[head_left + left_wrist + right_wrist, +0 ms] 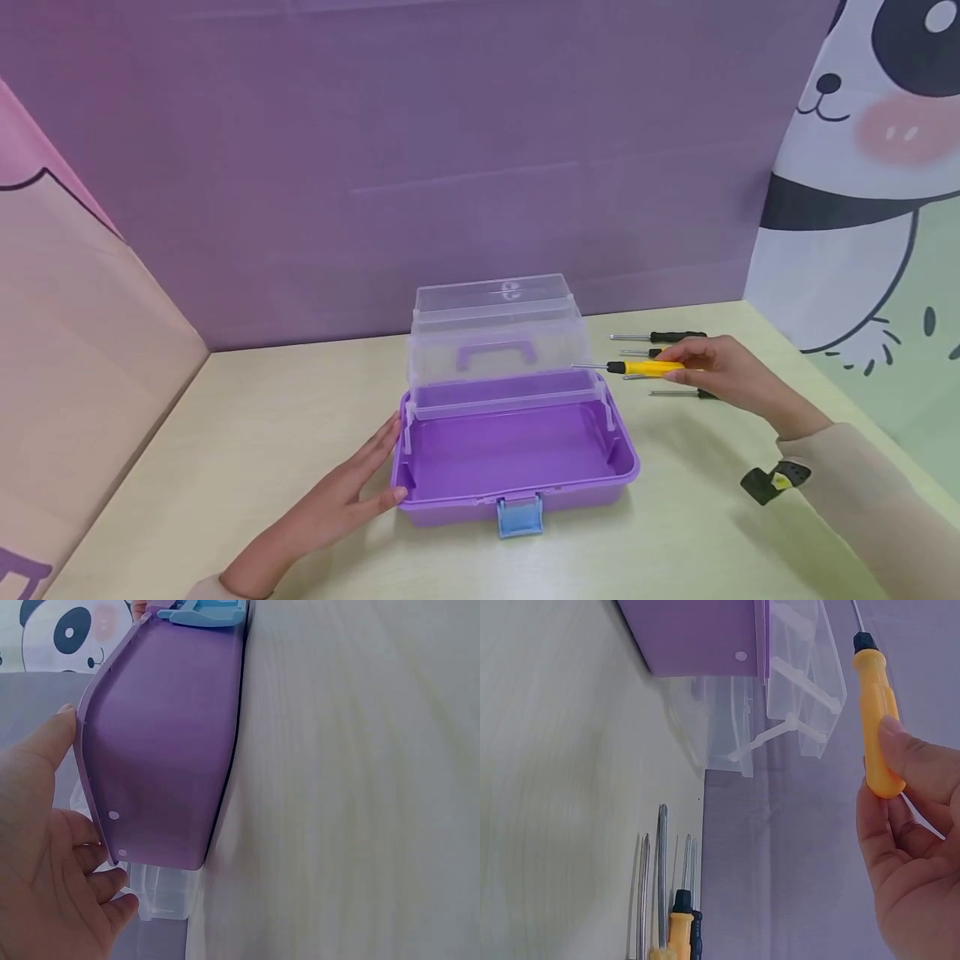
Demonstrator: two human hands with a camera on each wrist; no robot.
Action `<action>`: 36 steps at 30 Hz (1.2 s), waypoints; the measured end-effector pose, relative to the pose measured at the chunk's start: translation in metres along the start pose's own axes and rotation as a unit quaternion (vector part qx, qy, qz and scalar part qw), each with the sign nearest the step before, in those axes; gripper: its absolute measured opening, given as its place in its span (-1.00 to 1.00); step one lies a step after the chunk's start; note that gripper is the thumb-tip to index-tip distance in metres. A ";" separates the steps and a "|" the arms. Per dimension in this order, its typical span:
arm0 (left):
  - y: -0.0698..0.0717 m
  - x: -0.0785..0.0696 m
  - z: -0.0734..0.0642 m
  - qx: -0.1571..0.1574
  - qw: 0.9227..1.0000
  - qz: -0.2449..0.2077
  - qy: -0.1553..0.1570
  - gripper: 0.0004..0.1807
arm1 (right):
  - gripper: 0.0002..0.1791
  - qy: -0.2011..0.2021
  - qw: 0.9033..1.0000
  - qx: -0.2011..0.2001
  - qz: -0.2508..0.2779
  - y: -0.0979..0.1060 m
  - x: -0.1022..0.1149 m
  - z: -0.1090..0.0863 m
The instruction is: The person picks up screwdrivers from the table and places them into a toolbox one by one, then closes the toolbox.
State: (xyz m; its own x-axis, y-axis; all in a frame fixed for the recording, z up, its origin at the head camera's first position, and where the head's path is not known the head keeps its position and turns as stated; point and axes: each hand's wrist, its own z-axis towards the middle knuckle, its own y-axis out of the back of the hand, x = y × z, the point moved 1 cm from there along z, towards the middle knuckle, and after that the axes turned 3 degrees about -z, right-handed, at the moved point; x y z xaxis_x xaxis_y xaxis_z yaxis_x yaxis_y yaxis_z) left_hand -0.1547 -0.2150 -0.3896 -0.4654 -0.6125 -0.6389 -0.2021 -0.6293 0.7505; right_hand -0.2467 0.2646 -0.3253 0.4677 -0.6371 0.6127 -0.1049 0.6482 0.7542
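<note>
A purple toolbox (pixel 585 498) stands on the table with its clear lid (pixel 435 354) swung up and back. Its inside shows bare purple plastic. My left hand (pixel 341 500) rests along the box's left side, thumb and fingertips at the rim with the fingers fairly straight. In my right hand (pixel 738 379) is a yellow-and-black screwdriver (pixel 877 712), pinched by the end of its handle between thumb and fingers. Its metal shaft points left, over the box's back right corner in the head view. A blue latch (pixel 520 517) hangs down at the front.
Several more screwdrivers lie right of the box, one with a black handle (pixel 678 337) farthest back and another with a yellow handle (pixel 680 930). A purple cloth wall (pixel 480 167) rises behind the table (pixel 300 400). Printed panels flank both sides.
</note>
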 end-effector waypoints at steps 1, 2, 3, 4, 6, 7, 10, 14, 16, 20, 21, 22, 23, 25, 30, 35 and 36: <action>0.000 0.000 0.000 -0.001 1.000 0.001 -0.001 -0.17 | -0.79 -0.001 1.000 -0.001 0.001 -0.001 0.000 0.001; 0.000 0.001 0.000 -0.002 1.000 0.004 -0.002 -0.17 | -0.78 -0.001 1.000 -0.001 -0.001 -0.001 0.001 0.001; 0.000 0.002 0.000 -0.003 1.000 0.005 -0.004 -0.17 | -0.78 -0.001 1.000 -0.002 -0.004 -0.001 0.001 0.001; -0.001 0.002 0.000 -0.003 1.000 0.006 -0.005 -0.17 | -0.79 -0.002 1.000 -0.003 -0.005 -0.001 0.002 0.002; -0.001 0.003 0.001 -0.004 1.000 0.003 -0.008 -0.17 | -0.78 -0.001 1.000 -0.005 -0.006 0.000 0.003 0.002; -0.001 0.003 0.001 -0.004 1.000 0.002 -0.010 -0.17 | -0.78 0.000 1.000 -0.006 -0.006 0.000 0.003 0.002; -0.001 0.004 0.002 -0.002 1.000 0.001 -0.009 -0.17 | -0.78 0.005 1.000 -0.005 0.003 -0.001 0.004 0.003; -0.001 0.003 0.001 -0.003 1.000 0.003 -0.008 -0.17 | -0.78 0.015 1.000 0.000 0.024 -0.004 0.003 0.005; -0.001 0.003 0.001 -0.002 1.000 0.002 -0.007 -0.17 | -0.77 0.021 0.999 0.000 0.029 -0.005 0.002 0.006; -0.001 0.002 0.001 0.000 1.000 -0.001 -0.008 -0.17 | -0.76 0.029 0.999 0.000 0.029 -0.006 0.003 0.008; -0.001 0.001 0.001 0.001 1.000 -0.002 -0.008 -0.17 | -0.76 0.030 0.999 0.000 0.030 -0.006 0.004 0.008; -0.001 0.001 0.001 0.001 1.000 -0.003 -0.009 -0.17 | -0.76 0.031 0.999 0.000 0.033 -0.006 0.005 0.008; -0.001 0.000 0.001 0.001 1.000 -0.003 -0.010 -0.17 | -0.76 0.033 0.999 0.000 0.036 -0.007 0.005 0.008; 0.000 0.000 0.001 0.000 1.000 -0.002 -0.011 -0.17 | -0.77 0.037 0.999 0.000 0.040 -0.008 0.006 0.009; -0.001 0.000 0.002 0.000 1.000 -0.003 -0.014 -0.17 | -0.78 0.051 0.998 0.002 0.046 -0.011 0.009 0.010; 0.000 0.000 0.001 0.000 1.000 -0.003 -0.013 -0.17 | -0.77 0.052 0.997 0.005 0.054 -0.013 0.011 0.012; 0.000 0.000 0.000 0.000 1.000 -0.003 -0.012 -0.17 | -0.76 0.049 0.997 0.007 0.056 -0.014 0.012 0.013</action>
State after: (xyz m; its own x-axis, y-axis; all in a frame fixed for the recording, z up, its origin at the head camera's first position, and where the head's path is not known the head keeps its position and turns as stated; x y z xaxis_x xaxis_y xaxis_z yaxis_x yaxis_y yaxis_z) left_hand -0.1550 -0.2147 -0.3897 -0.4853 -0.5967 -0.6390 -0.2047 -0.6330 0.7466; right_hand -0.2510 0.2426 -0.3252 0.5364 -0.5171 0.6671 -0.1725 0.7065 0.6864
